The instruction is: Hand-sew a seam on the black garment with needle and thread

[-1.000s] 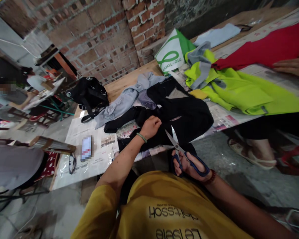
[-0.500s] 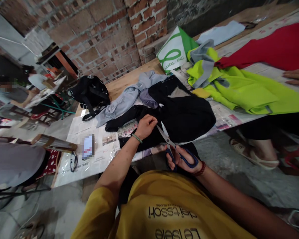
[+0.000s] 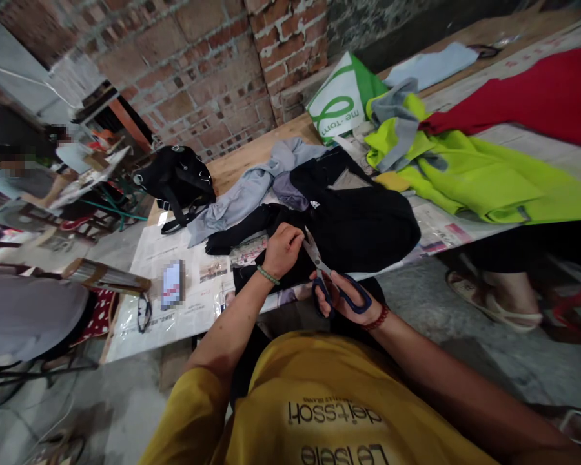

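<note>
My right hand (image 3: 341, 300) is closed around the dark blue handles of a pair of scissors (image 3: 315, 253). The blades point away from me and their tips are beside my left fingers. My left hand (image 3: 283, 250) is pinched closed above a black garment (image 3: 368, 223); whatever lies between its fingertips is too small or hidden to make out. The black garment is spread over the near edge of the table, with a light grey garment (image 3: 252, 181) behind it and a purple-grey piece of cloth (image 3: 289, 191) between them.
A black bag (image 3: 177, 184) sits on the table (image 3: 174, 326) by the brick wall, with a phone (image 3: 172, 284) and glasses (image 3: 144, 313) nearer. Rightward lie a green-white bag (image 3: 336, 106), neon yellow cloth (image 3: 484, 174) and red cloth (image 3: 527, 97). People sit at left; another person's legs show right.
My right hand has moved left and slightly forward, bringing the scissor tips close to my left fingers. My left hand has barely moved. The other person's hand at right has left the view.
</note>
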